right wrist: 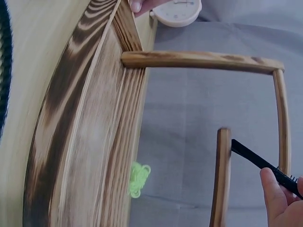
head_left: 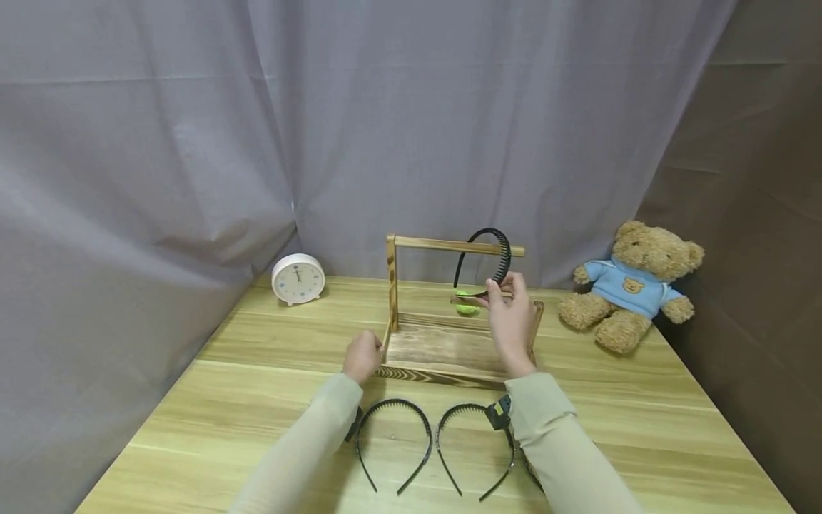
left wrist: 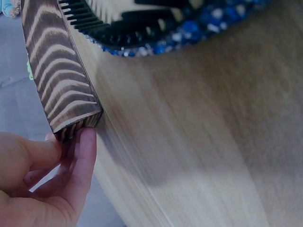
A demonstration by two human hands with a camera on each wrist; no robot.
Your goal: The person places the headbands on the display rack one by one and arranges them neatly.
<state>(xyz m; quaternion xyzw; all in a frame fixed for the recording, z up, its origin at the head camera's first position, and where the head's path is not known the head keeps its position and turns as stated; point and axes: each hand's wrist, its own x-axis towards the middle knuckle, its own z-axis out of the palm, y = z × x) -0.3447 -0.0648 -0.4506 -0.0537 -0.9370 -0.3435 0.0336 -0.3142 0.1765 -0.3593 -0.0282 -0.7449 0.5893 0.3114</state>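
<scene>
My right hand (head_left: 511, 325) pinches a black toothed headband (head_left: 505, 260) at its lower side. The headband overlaps the upper bar (head_left: 443, 245) of a wooden stand near that bar's free right end. In the right wrist view one tip of the headband (right wrist: 248, 153) is right beside the shorter lower bar (right wrist: 220, 175). My left hand (head_left: 363, 355) grips the front left corner of the stand's tray base (head_left: 443, 346). In the left wrist view, thumb and fingers (left wrist: 86, 146) meet at the dark-striped corner (left wrist: 71, 101).
Two headbands, left (head_left: 394, 402) and right (head_left: 462, 408), lie before the stand; another is partly hidden under the right sleeve. Blue stones trim a headband (left wrist: 189, 35). A white clock (head_left: 298, 278), a teddy bear (head_left: 632, 285) and a bright green tangled item (right wrist: 138, 179) stand around.
</scene>
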